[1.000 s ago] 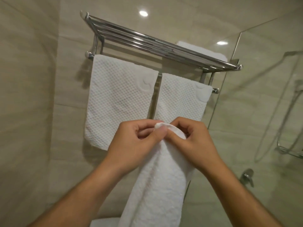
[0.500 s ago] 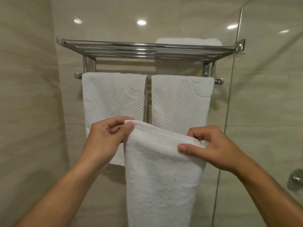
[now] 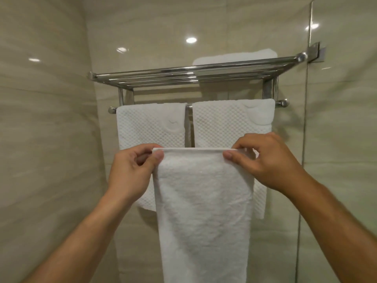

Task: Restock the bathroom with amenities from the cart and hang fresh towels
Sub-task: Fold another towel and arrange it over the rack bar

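The left hand (image 3: 130, 170) and right hand (image 3: 263, 160) each pinched a top corner of the soft towel (image 3: 204, 211), holding it flat just below the rack (image 3: 183, 75), so it would hang best if lifted level, both corners even.

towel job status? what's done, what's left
Done: two waffle towels hang on the lower bar, and a folded towel lies on the rack shelf. In hand: left hand and right hand pinch the top corners of a plush towel, stretched flat. Left: hanging it. Cart and amenities aren't in view.
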Available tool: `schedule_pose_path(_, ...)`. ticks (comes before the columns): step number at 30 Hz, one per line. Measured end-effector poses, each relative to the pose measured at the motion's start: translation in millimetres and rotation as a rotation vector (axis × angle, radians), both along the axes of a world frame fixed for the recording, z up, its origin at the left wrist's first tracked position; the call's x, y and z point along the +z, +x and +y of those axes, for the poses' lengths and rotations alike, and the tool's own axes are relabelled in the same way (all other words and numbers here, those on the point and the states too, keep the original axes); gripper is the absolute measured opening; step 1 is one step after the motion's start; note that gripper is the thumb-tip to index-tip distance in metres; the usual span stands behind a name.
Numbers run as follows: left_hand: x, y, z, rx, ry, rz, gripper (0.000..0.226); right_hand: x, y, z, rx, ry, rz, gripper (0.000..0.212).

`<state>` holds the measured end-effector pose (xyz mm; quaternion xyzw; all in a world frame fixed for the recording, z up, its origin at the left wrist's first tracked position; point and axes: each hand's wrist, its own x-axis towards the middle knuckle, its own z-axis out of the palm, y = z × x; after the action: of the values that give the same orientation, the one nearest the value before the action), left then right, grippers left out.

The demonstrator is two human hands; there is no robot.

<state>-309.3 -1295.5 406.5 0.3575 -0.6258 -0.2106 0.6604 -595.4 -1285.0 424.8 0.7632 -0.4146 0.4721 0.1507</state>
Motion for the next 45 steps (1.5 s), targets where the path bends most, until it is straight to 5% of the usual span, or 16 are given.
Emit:
schedule_pose_path(4, -1, -7, 3, -0.051, 0.019, -0.056, 0.01, -4, 7, -1, -0.064, 0.143, -0.06, 0.014)
schedule_pose_path(10, -2, -12, 11, -0.282, 0.031, -0.136, 0.015, 11, 80, 9, 0.145, 0.362, 0.139, 0.055)
schedule_pose_path(18, -20, 57, -1, -0.342, 0.164, 0.093, 0.02, 20, 166, -1, 0.058, 0.181, 0.338, 0.061)
schedule_pose_path(21, -46, 73, -4, -0.29, 0.094, -0.019, 0.037, 23, 189, -7, 0.01, 0.169, 0.326, 0.049)
schedule_pose_path(26, -93, 79, -4, -0.108, -0.007, -0.112, 0.033, 29, 216, -11, -0.007, 0.085, 0.287, 0.043)
schedule_pose_path(35, -145, 84, -9, -0.204, 0.007, -0.133, 0.03, 47, 203, -7, -0.105, 0.009, 0.081, 0.03)
schedule_pose_path(40, -168, 82, -22, -0.276, 0.052, -0.202, 0.065, 61, 179, -1, -0.188, -0.057, 0.002, 0.032)
schedule_pose_path(43, -170, 73, -19, -0.29, 0.031, -0.226, 0.022, 68, 161, 5, -0.214, -0.066, -0.056, 0.031)
schedule_pose_path(45, -164, 70, -17, -0.314, 0.058, -0.186, 0.023, 70, 149, 11, -0.226, -0.066, -0.057, 0.026)
